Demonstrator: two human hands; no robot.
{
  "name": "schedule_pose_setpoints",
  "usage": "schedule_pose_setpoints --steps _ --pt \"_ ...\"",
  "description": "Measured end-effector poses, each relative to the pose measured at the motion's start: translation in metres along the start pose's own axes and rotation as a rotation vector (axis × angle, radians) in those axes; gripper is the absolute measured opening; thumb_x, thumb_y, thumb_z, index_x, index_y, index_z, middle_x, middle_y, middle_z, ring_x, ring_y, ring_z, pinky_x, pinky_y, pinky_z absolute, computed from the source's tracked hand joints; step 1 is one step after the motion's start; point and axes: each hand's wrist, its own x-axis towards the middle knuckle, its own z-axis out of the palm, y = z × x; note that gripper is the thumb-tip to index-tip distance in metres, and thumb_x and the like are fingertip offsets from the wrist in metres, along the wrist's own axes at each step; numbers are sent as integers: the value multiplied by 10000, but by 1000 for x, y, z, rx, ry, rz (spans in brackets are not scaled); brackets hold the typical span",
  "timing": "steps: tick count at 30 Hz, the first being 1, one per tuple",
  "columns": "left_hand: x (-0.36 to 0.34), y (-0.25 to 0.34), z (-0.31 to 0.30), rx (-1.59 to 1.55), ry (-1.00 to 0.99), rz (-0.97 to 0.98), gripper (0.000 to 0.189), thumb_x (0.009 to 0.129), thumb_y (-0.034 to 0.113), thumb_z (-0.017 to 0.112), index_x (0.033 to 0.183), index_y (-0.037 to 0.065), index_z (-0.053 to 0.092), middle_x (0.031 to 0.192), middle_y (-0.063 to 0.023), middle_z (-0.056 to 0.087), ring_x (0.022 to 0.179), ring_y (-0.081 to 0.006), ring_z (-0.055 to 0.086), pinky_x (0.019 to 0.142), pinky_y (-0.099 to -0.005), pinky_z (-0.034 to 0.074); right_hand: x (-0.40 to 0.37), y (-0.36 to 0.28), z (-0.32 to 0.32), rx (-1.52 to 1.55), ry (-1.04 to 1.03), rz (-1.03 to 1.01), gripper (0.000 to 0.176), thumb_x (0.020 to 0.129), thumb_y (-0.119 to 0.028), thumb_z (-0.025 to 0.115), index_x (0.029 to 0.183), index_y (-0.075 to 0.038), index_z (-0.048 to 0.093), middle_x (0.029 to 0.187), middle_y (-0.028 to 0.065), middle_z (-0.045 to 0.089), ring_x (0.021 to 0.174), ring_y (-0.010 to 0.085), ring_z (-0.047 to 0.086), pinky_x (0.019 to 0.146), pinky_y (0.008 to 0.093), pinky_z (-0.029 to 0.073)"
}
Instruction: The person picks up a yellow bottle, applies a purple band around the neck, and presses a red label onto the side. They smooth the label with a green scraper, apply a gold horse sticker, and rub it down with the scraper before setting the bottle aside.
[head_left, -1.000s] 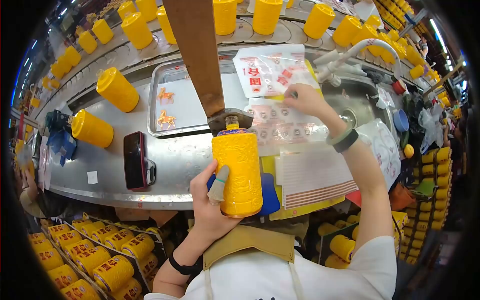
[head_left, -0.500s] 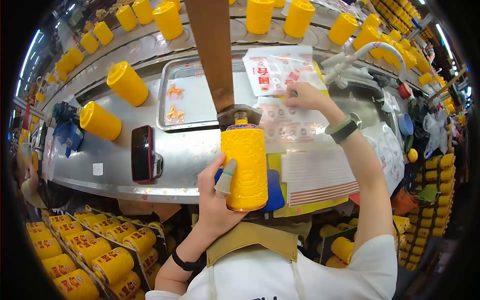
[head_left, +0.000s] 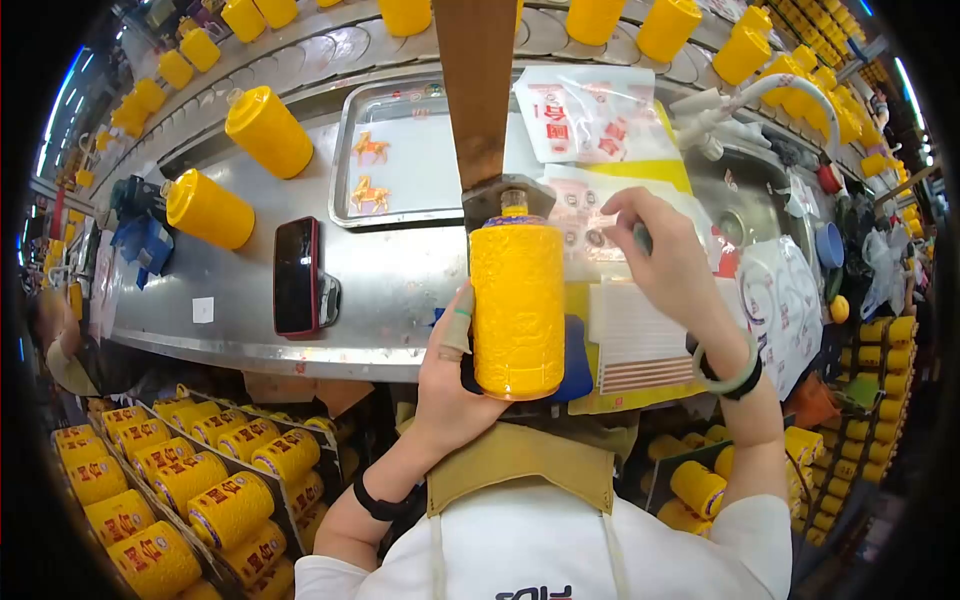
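Note:
My left hand is wrapped round a yellow embossed bottle with a clear neck; a pale finger cot covers its thumb. The bottle stands out towards a dark metal fixture on a brown post, its neck at the fixture's notch. My right hand hovers over the clear label sheet with round printed marks, its thumb and index finger curled into a pinch. Whether a small clear label sits between those fingertips is hard to see. Another finger of that hand wears a grey cot.
A metal tray holds two orange horse figures. A phone and two yellow bottles stand to the left. Paper strips lie right of the held bottle. Beyond runs a conveyor with bottles; crated bottles sit below left.
My right hand has drawn back from the label sheet towards me, its wrist turned. My left hand keeps its hold on the bottle. The whole view has shifted slightly.

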Motion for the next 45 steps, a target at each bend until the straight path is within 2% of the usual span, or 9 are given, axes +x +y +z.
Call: schedule_pose_setpoints --steps 4,6,14,21,29,31,36,39,45 --pt "-4 -2 1 -35 -26 -26 1076 716 129 974 1587 -31 362 1407 -170 609 1228 -242 643 1043 -348 505 -34 -59 4 340 3 83 207 924 3 686 1122 -38 641 839 86 655 739 188 635 687 337 496" --pt "-6 -3 2 -126 -70 -91 1115 733 151 953 1611 -33 290 1548 -242 470 1414 -364 508 1161 -433 431 -54 -88 14 467 34 84 219 932 6 684 1143 -39 644 836 76 651 734 162 626 679 317 493" --pt "-2 1 -6 -118 -76 -42 1087 745 106 955 1603 -23 300 1448 -178 569 1294 -266 609 1085 -393 498 -74 -91 40 497 155 229 186 940 -42 725 1118 -34 672 841 66 657 740 149 619 718 293 504" --pt "-3 4 0 -105 -71 -37 1143 718 218 980 1603 -19 297 1497 -207 485 1357 -332 546 1123 -418 450 -6 27 27 263 346 134 116 950 -72 698 1051 -17 691 807 74 663 712 145 572 677 301 472" --pt "-1 7 -22 -189 -164 -22 1191 717 236 976 1637 10 253 1551 -191 476 1453 -298 461 1200 -448 376 41 151 42 -79 116 367 276 979 -254 647 1143 -44 716 958 192 738 928 384 706 841 475 539" --pt "9 -8 -36 -239 -146 -9 1130 813 333 900 1653 11 216 1581 -209 442 1493 -313 408 1223 -459 334 37 156 34 -190 97 323 328 989 -278 646 1219 -48 688 1073 217 704 1027 410 680 877 476 533" --pt "79 -45 -86 434 -41 -78 801 927 311 769 1526 -78 405 1382 -292 580 1309 -417 557 1116 -459 437 15 109 22 -380 251 332 379 980 -234 683 1306 -45 651 1182 236 633 1117 423 633 891 469 524" --pt "116 -85 -89 704 -105 47 533 889 252 785 1210 -133 605 1210 -299 639 1169 -453 602 1029 -475 482 -9 58 15 -234 294 68 402 947 -175 735 1318 -45 648 1128 199 640 966 370 645 837 422 523" --pt "132 -104 -77 875 -197 26 248 901 142 738 1098 -7 719 960 -228 719 979 -429 682 888 -471 536 -80 -45 26 167 82 69 368 871 -104 798 1208 -24 674 1052 126 656 763 241 553 720 339 482"
